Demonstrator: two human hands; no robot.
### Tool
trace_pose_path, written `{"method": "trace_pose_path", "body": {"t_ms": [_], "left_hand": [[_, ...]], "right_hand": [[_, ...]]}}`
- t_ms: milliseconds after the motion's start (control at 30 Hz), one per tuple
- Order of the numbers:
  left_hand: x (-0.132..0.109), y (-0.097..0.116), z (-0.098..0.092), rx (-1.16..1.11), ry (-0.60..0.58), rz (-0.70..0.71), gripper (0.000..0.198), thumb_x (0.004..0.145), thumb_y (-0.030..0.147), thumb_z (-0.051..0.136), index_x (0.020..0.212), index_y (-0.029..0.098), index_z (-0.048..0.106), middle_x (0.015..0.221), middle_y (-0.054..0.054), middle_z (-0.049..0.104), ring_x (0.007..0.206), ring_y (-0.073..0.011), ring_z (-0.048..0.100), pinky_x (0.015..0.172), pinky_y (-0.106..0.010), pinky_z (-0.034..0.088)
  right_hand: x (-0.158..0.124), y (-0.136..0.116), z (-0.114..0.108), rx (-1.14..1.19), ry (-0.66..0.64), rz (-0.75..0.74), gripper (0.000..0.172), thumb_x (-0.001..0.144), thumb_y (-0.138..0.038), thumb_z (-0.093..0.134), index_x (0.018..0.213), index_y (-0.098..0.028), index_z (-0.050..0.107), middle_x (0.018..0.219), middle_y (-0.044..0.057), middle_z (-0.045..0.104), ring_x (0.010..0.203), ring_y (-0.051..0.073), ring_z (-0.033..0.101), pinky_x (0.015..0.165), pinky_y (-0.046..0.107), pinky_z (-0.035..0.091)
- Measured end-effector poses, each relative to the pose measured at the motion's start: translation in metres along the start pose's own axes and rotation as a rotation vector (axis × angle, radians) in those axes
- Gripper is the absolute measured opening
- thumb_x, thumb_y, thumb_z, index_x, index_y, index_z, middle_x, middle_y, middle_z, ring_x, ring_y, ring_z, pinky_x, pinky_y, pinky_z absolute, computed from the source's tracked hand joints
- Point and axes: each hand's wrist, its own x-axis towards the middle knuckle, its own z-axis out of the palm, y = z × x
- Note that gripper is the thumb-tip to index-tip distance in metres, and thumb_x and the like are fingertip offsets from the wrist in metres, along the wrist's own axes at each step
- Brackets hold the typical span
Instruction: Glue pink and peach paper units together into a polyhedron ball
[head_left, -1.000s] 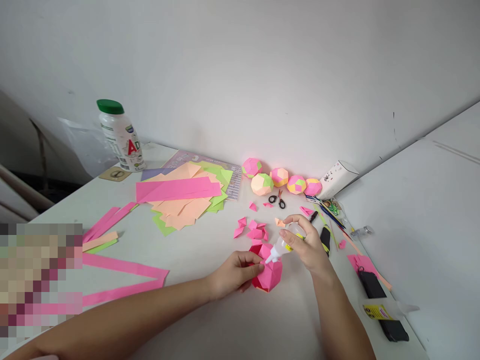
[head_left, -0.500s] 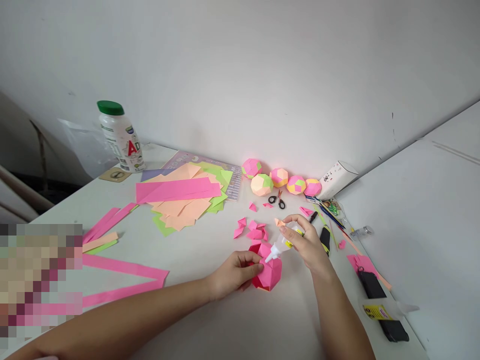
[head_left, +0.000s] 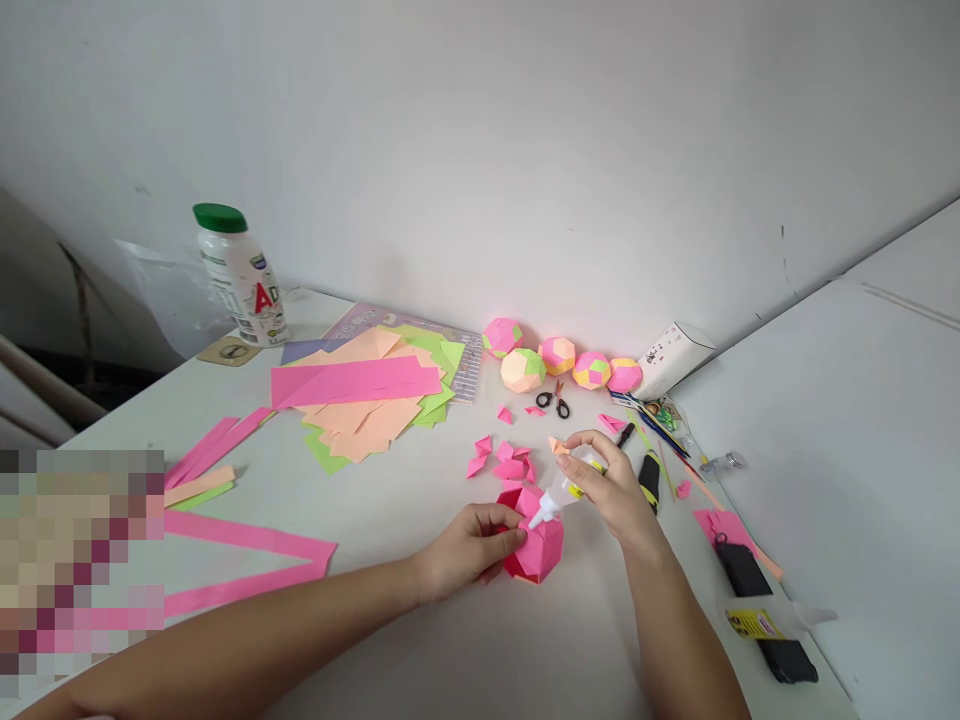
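Note:
My left hand pinches the left side of a pink folded-paper ball, which has an opening at its upper left. In my right hand is a clear glue bottle with a white nozzle and yellow label, tilted down to the left. Its tip is at the ball's upper face; whether it touches, I cannot tell. A small peach folded-paper piece is also pinched between the right thumb and forefinger. Several pink folded pieces lie just beyond the ball.
Finished paper balls line the wall, with scissors before them. Paper sheets are piled at left, near a white bottle. At right lie a cutter, a second glue bottle and a black case.
The glue nozzle has shifted very slightly left and down over the pink ball. Both hands keep their holds and are otherwise almost still.

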Motion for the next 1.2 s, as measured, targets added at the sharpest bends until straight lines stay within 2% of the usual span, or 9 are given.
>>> {"method": "trace_pose_path", "body": {"t_ms": [133,267,500,667,900,1200], "left_hand": [[0.0,-0.001,0.0,0.009,-0.011,0.007,0.039,0.074,0.053,0.062,0.076,0.015,0.06,0.047,0.007,0.044,0.038,-0.0046,0.031,0.04,-0.02,0.022],[0.001,-0.001,-0.001,0.009,-0.003,0.003,0.04,0.073,0.054,0.062,0.077,0.014,0.061,0.048,0.006,0.046,0.038,-0.0044,0.031,0.039,-0.02,0.022],[0.0,-0.003,0.0,-0.003,0.007,-0.011,0.04,0.072,0.055,0.063,0.076,0.015,0.06,0.046,0.007,0.044,0.037,-0.0045,0.031,0.039,-0.02,0.021],[-0.001,-0.002,0.001,0.01,0.024,-0.028,0.041,0.071,0.055,0.064,0.078,0.015,0.06,0.047,0.007,0.045,0.037,-0.0045,0.031,0.04,-0.021,0.021],[-0.002,-0.001,0.003,0.036,0.033,-0.037,0.039,0.072,0.053,0.064,0.073,0.015,0.058,0.048,0.007,0.044,0.038,-0.0039,0.031,0.041,-0.021,0.02],[-0.003,-0.001,0.005,0.056,0.043,-0.041,0.038,0.073,0.053,0.064,0.073,0.015,0.061,0.046,0.007,0.044,0.038,-0.0037,0.03,0.041,-0.02,0.02]], "right_hand": [[0.0,0.002,0.0,-0.003,0.033,0.004,0.034,0.07,-0.049,0.069,0.083,-0.022,0.054,0.073,-0.002,0.056,0.058,0.012,0.05,0.054,0.024,0.041],[-0.001,0.0,-0.002,-0.04,0.044,-0.009,0.033,0.072,-0.049,0.067,0.085,-0.022,0.054,0.067,-0.003,0.051,0.053,0.011,0.046,0.051,0.024,0.039],[-0.003,-0.008,-0.002,-0.041,-0.03,-0.006,0.029,0.074,-0.045,0.065,0.085,-0.022,0.052,0.068,-0.004,0.049,0.056,0.012,0.046,0.055,0.025,0.039],[-0.001,-0.001,-0.003,-0.039,0.012,-0.049,0.029,0.073,-0.046,0.065,0.083,-0.022,0.053,0.067,-0.004,0.051,0.056,0.012,0.048,0.054,0.025,0.04],[-0.001,0.003,-0.002,0.004,-0.023,-0.037,0.027,0.073,-0.043,0.066,0.084,-0.022,0.054,0.065,-0.005,0.053,0.053,0.011,0.048,0.053,0.024,0.039],[-0.004,0.003,-0.003,-0.013,-0.011,-0.064,0.027,0.072,-0.043,0.067,0.082,-0.022,0.055,0.059,-0.005,0.049,0.05,0.011,0.046,0.049,0.022,0.036]]}}
